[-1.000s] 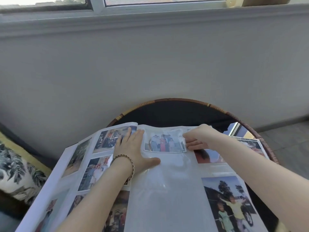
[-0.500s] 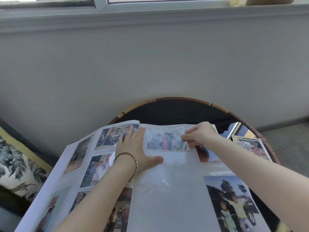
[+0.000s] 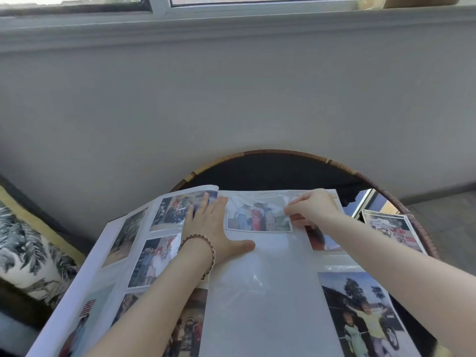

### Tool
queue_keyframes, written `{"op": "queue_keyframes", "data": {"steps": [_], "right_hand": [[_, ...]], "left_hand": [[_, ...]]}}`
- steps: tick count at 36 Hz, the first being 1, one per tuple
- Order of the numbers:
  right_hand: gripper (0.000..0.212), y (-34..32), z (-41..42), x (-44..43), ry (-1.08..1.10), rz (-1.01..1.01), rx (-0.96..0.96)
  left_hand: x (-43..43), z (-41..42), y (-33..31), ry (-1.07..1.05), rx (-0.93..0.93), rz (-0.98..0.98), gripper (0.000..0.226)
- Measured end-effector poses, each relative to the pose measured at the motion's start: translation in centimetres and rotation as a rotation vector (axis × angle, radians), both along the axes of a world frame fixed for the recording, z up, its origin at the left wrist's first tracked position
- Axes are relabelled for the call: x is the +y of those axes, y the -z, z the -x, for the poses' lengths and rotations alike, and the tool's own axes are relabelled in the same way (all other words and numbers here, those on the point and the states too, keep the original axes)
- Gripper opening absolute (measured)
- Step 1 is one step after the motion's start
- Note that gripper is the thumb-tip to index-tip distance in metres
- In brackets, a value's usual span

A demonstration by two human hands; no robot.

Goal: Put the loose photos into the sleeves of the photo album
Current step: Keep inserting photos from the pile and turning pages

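The album [image 3: 257, 292] lies open on the round table [image 3: 283, 171], and everything is arranged around its middle fold. The left hand [image 3: 213, 228] is spread flat just beside the fold, with the thumb stretched onto the right page. I think it presses there so that the page and its clear sheet do not slide. Right of this hand, at the far edge of the right page, is the photo [image 3: 258, 215] of a group of people. The right hand [image 3: 311, 210] has its fingers pressed together, pinching at the right edge of the photo, probably the edge of the clear sleeve, in order to seat the photo straight. Whether the photo is fully inside I cannot tell. The loose photos [image 3: 391, 228] wait in a small stack right of the album, near the table rim, easy for the right hand to reach.
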State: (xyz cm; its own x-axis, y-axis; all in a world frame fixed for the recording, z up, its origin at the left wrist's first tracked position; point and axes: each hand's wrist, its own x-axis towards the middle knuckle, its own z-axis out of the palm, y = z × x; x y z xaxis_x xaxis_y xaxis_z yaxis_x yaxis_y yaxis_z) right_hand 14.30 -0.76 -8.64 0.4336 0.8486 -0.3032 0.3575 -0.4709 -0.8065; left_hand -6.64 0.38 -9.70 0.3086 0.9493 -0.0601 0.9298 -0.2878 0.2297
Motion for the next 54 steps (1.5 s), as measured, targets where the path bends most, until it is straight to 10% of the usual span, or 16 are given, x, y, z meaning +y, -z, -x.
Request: {"op": "queue_keyframes", "data": {"steps": [12, 32, 37, 43, 54], "right_hand": [[0.008, -0.4, 0.3, -0.1, -0.076, -0.097, -0.215], [0.004, -0.3, -0.3, -0.3, -0.048, -0.028, 0.355], [0.009, -0.5, -0.8, -1.9, -0.097, -0.153, 0.191], [0.020, -0.3, -5.2, -7.4, -0.236, -0.198, -0.500], [0.087, 1.2, -13.7, -14.2, -0.598, 0.400, -0.884]], "left_hand": [[0.0, -0.1, 0.0, -0.006, -0.012, -0.001, 0.107], [-0.2, 0.0, -0.3, -0.012, 0.002, 0.039, 0.109], [-0.4, -0.1, -0.6, -0.002, 0.068, 0.048, 0.102], [-1.5, -1.0, -1.7, 0.079, 0.279, -0.017, 0.077], [-6.7, -5.9, -1.0, 0.223, 0.084, 0.058, 0.064]]}}
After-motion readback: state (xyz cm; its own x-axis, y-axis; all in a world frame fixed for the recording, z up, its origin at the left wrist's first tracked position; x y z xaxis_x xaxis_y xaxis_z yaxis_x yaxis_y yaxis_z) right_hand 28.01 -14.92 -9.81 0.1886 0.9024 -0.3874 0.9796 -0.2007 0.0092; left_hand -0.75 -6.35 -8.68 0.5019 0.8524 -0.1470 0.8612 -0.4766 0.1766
